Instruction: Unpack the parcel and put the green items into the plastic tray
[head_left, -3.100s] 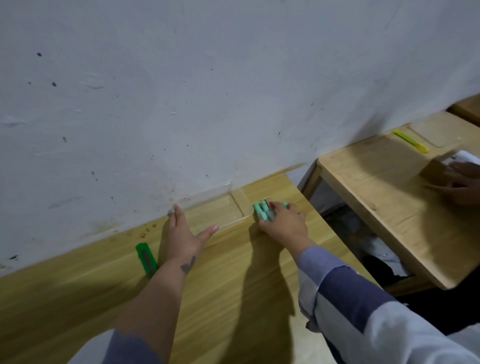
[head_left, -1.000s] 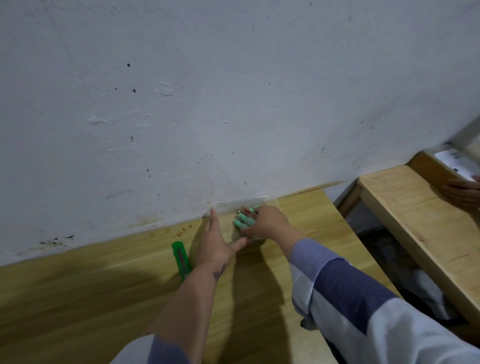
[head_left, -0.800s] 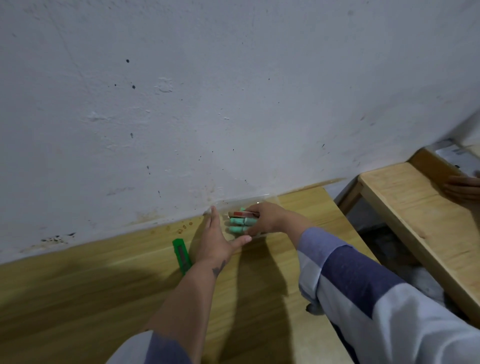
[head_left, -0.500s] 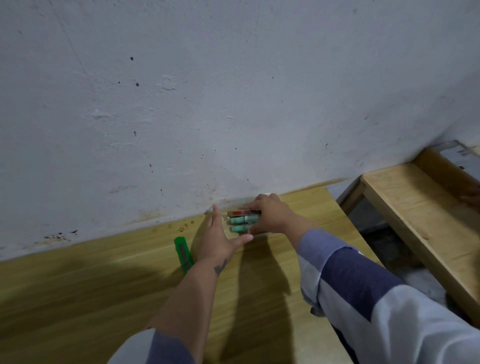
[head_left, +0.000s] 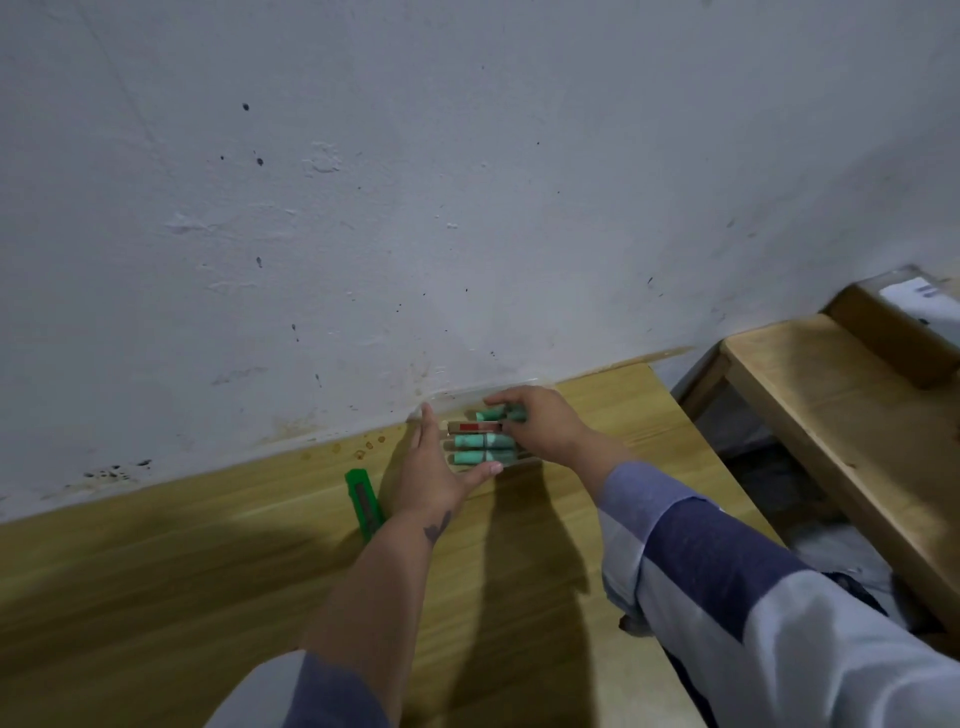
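A clear plastic tray (head_left: 457, 400) stands against the wall at the back of the wooden table. Inside it lie several mint-green cylindrical items (head_left: 478, 441) side by side, plus one stick with a red band (head_left: 474, 427). My left hand (head_left: 434, 478) lies flat and open against the tray's left end, thumb along its front. My right hand (head_left: 545, 428) reaches in from the right, its fingers closed on the rear green item (head_left: 493, 414) and touching the ends of the others. The tray's right part is hidden by that hand.
A green utility knife (head_left: 365, 505) lies on the table (head_left: 208, 561) just left of my left wrist. A second wooden table (head_left: 831, 415) stands to the right across a gap, with a brown cardboard parcel (head_left: 893, 332) on it by the wall.
My right hand carried the green items from the table beside the tray into the tray and laid them in a row. My left hand stayed at the tray's left end.
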